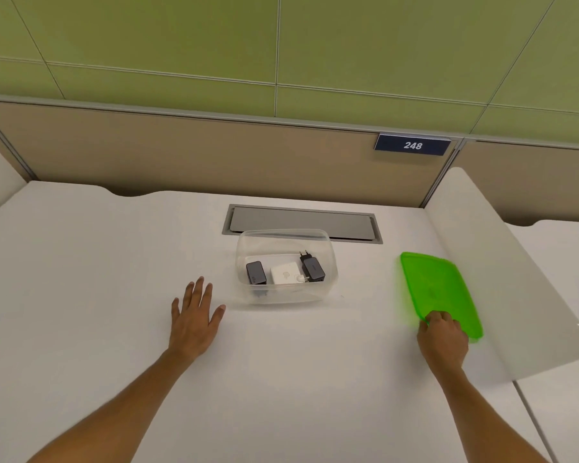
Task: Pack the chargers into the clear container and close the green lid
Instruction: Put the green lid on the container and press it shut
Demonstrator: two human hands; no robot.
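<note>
A clear container point(328, 262) stands open in the middle of the white desk. Inside lie three chargers side by side: a black charger point(256, 272) on the left, a white charger point(284, 273) in the middle and a black charger with prongs point(312, 268) on the right. The green lid point(435, 282) is to the right of the container, slightly blurred. My right hand point(443, 335) grips the lid's near edge. My left hand point(196, 317) rests flat on the desk, fingers apart, left of the container and holding nothing.
A grey cable hatch point(348, 225) is set into the desk just behind the container. A white curved divider point(502, 279) rises right of the lid. A beige partition with a blue sign "248" point(412, 145) closes off the back.
</note>
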